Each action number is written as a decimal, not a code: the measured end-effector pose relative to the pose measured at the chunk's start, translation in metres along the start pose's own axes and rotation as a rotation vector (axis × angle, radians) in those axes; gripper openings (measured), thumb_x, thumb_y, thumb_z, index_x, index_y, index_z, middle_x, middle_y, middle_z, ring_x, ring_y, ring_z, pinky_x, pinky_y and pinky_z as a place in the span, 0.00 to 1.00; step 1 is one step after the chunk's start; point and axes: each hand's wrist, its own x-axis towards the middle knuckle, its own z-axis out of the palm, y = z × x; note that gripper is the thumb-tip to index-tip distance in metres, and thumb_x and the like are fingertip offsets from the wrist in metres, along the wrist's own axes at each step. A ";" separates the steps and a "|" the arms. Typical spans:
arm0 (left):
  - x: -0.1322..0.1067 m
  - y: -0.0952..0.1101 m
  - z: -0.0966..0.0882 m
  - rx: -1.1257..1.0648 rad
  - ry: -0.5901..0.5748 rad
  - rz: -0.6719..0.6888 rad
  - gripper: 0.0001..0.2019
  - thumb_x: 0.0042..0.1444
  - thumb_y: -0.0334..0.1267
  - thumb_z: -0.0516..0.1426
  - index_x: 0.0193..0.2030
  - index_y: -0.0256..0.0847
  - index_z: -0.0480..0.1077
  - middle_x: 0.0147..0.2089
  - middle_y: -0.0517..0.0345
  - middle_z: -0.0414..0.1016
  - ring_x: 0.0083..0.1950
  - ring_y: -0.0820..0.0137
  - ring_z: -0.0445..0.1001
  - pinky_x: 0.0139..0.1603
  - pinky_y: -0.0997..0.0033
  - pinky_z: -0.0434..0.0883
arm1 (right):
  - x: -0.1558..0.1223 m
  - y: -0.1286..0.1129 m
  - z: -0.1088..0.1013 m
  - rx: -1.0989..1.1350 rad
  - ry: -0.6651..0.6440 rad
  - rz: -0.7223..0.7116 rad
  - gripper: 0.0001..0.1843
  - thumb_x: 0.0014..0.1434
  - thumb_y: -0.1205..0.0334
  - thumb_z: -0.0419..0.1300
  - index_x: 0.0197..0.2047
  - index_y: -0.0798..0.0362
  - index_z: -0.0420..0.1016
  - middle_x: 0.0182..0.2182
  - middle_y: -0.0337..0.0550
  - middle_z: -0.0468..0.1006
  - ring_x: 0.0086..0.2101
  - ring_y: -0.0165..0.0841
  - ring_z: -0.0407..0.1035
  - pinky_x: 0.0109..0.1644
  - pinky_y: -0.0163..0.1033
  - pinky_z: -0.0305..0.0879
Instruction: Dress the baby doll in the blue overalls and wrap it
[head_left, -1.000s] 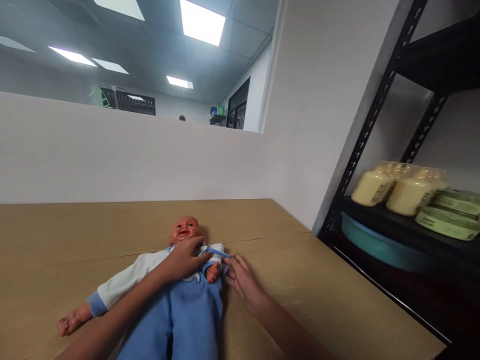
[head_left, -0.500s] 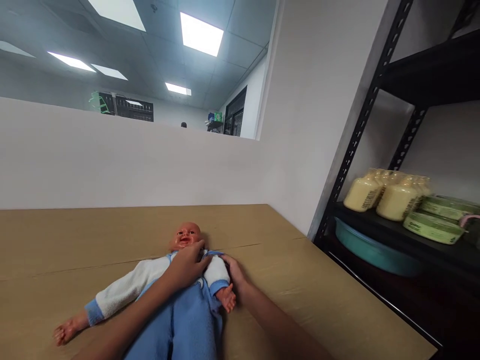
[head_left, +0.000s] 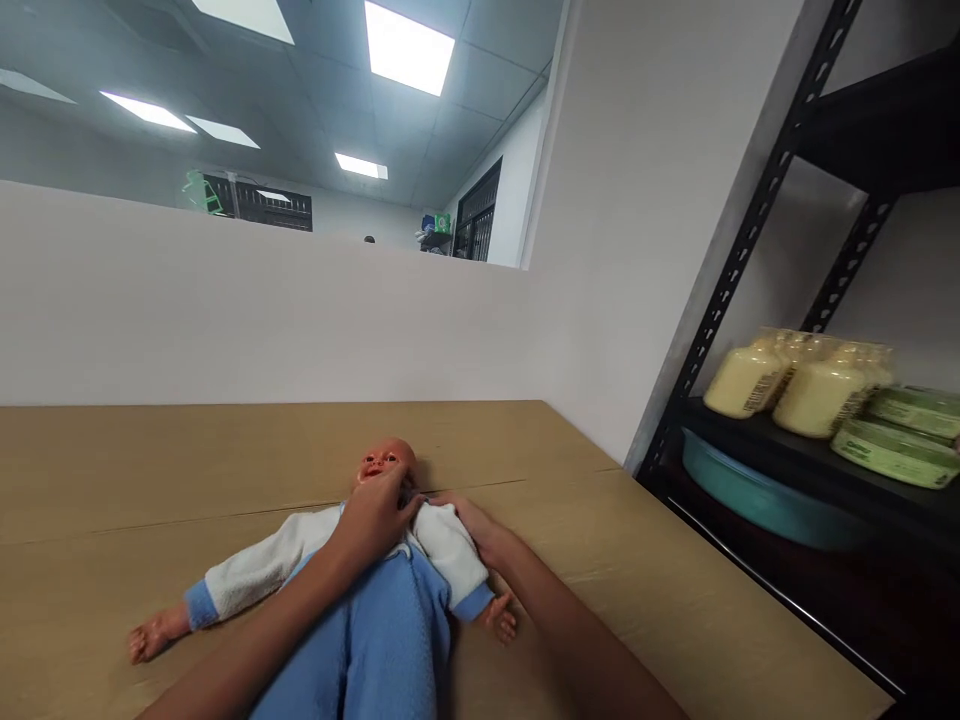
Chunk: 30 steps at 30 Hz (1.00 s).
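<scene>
A baby doll (head_left: 386,462) lies on its back on the tan table (head_left: 150,460), dressed in a white top with blue cuffs and blue trousers (head_left: 375,640). My left hand (head_left: 373,515) rests on the doll's chest just under its chin, fingers curled on the collar. My right hand (head_left: 469,520) is tucked at the doll's shoulder beside the white sleeve (head_left: 450,545); its fingers are mostly hidden under the cloth. The doll's one arm stretches out to the left (head_left: 225,585), the other lies down toward me on the right, its small hand (head_left: 501,620) bare.
A white partition (head_left: 262,320) stands behind the table. On the right is a black metal shelf (head_left: 750,230) holding cream-coloured jars (head_left: 780,385), flat green tubs (head_left: 892,440) and a teal basin (head_left: 750,490).
The doll's right-side arm came out of the sleeve and swung down to lie straight. My right hand moved from the sleeve cuff up to the doll's shoulder. My left hand slid up toward the chin.
</scene>
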 end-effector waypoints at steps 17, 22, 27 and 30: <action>-0.017 -0.011 -0.020 0.078 0.059 0.089 0.14 0.71 0.48 0.52 0.52 0.42 0.71 0.56 0.44 0.78 0.62 0.48 0.73 0.64 0.47 0.67 | -0.035 -0.036 -0.058 -0.922 -0.072 -0.300 0.33 0.52 0.67 0.66 0.63 0.50 0.76 0.58 0.52 0.80 0.56 0.47 0.71 0.61 0.49 0.65; -0.078 -0.047 -0.041 -0.276 0.190 -0.029 0.20 0.70 0.58 0.51 0.54 0.45 0.69 0.52 0.49 0.77 0.55 0.53 0.76 0.58 0.53 0.72 | -0.067 -0.038 -0.030 -0.731 -0.003 -0.447 0.15 0.65 0.66 0.61 0.54 0.46 0.77 0.53 0.46 0.79 0.55 0.41 0.71 0.63 0.47 0.64; -0.132 -0.068 -0.041 -0.399 0.036 -0.251 0.21 0.71 0.62 0.49 0.53 0.48 0.67 0.50 0.54 0.80 0.51 0.55 0.78 0.55 0.57 0.75 | -0.078 -0.010 -0.010 -0.409 -0.100 -0.258 0.10 0.67 0.52 0.65 0.46 0.47 0.75 0.42 0.41 0.77 0.44 0.39 0.72 0.52 0.43 0.67; -0.135 -0.066 -0.040 -0.363 0.001 -0.231 0.22 0.71 0.62 0.48 0.52 0.48 0.68 0.52 0.52 0.80 0.53 0.54 0.78 0.59 0.55 0.74 | -0.071 0.005 -0.012 -0.258 -0.219 -0.093 0.18 0.64 0.43 0.66 0.44 0.48 0.72 0.36 0.36 0.71 0.38 0.36 0.67 0.46 0.40 0.65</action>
